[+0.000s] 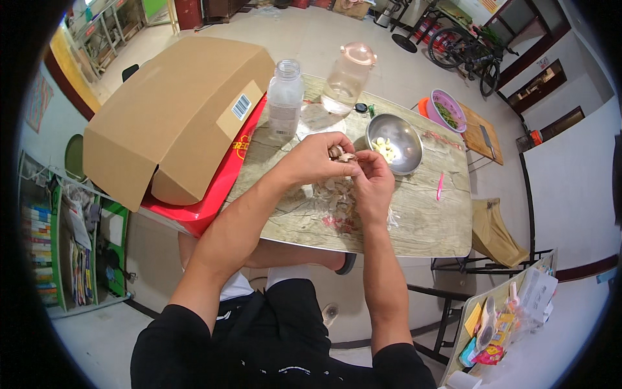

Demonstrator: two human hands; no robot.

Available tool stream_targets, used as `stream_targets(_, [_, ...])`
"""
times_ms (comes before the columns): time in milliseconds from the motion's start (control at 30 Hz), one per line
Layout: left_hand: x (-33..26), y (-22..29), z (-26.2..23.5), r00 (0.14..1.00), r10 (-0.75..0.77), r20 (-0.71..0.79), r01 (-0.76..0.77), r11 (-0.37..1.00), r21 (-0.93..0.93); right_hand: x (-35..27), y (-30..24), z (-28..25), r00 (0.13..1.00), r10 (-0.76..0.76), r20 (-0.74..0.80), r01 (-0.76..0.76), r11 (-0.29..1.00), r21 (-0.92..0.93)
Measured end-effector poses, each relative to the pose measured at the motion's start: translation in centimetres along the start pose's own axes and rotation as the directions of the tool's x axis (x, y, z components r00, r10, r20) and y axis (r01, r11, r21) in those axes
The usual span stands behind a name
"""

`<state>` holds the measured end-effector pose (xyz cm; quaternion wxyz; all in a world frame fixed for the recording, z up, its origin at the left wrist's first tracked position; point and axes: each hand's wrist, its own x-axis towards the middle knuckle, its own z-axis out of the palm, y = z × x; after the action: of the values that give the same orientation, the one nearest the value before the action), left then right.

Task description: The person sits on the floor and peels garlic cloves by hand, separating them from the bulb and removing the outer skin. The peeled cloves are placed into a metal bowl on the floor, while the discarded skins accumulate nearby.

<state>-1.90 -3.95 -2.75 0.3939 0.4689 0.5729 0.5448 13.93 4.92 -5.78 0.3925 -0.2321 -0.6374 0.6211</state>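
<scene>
My left hand (315,157) and my right hand (374,183) meet above the wooden table (427,223), both gripping a garlic bulb (339,153) with papery skin. Loose garlic skins (337,198) lie on a clear plastic sheet right under my hands. A steel bowl (403,133) with several peeled cloves (385,148) stands just right of my hands.
A large cardboard box (175,110) rests on a red box (214,194) at the left. Behind are a clear plastic bottle (285,97) and a pink-lidded jug (348,74). A pink tool (440,186) lies right. A purple bowl (447,109) sits on a far stool.
</scene>
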Motion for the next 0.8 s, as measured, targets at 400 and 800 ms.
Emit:
stream_targets(400, [0.4, -1.3, 0.2, 0.993, 0.108, -0.050, -0.104, 0.991, 0.087, 0.5, -0.2, -0.4, 0.995, 0.079, -0.054, -0.081, 0.996, -0.033])
stream_targets(800, [0.6, -1.3, -0.4, 0.992, 0.001, -0.129, -0.006, 0.999, -0.040, 0.5, -0.3, -0.3, 0.994, 0.094, 0.055, -0.099, 0.990, 0.105])
